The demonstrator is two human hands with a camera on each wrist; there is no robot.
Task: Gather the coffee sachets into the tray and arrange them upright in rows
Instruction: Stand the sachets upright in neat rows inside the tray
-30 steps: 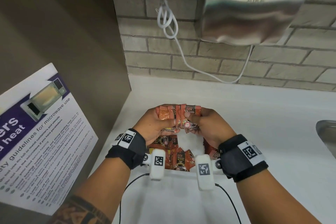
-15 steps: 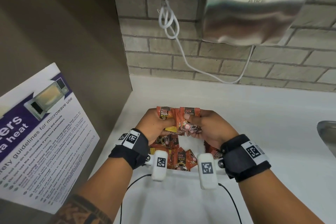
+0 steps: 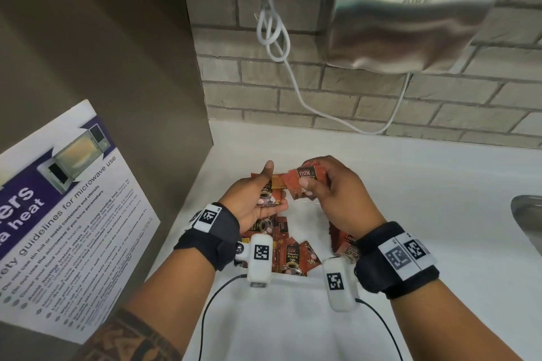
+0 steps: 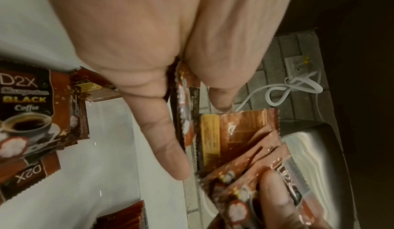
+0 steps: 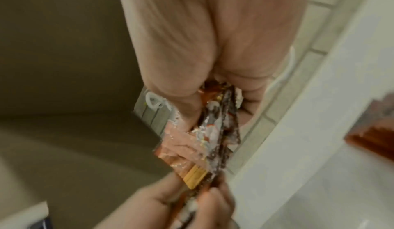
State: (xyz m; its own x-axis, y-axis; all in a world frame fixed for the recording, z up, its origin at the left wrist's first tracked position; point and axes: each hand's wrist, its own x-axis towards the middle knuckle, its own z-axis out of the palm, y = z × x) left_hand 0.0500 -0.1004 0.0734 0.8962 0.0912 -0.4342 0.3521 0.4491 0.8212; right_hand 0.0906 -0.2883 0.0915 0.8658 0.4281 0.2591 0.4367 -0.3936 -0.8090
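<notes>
Both hands are up over the white tray (image 3: 293, 280), sorting sachets. The left hand (image 3: 252, 199) lies palm-up with its fingers mostly straight, thumb up, and a few sachets (image 3: 271, 195) rest flat across the palm; in the left wrist view one sachet sits edge-on between thumb side and fingers, so it is a loose cradle, not a clamp. The right hand (image 3: 331, 193) pinches a fanned bunch of sachets (image 3: 306, 182), thumb on the printed face, fingers curled behind. The two bunches are just beside each other, nearly touching. More loose sachets (image 3: 290, 255) lie flat and jumbled in the tray under the wrists, some face up, some turned over. The tray sits on the white desk (image 3: 410, 184) by the brick wall; a sink edge (image 3: 528, 214) shows at right.

Step in hand looks like squaring up a handful before standing it in the tray. To do it well: likely merge both bunches into one hand, tap the bottom edges level, turn all faces the same way, then set the pack on edge against a tray wall so it has support. The foil looks slippery; a fanned bunch may slide apart if the pinch loosens. No upright rows visible yet, so the task seems early.
</notes>
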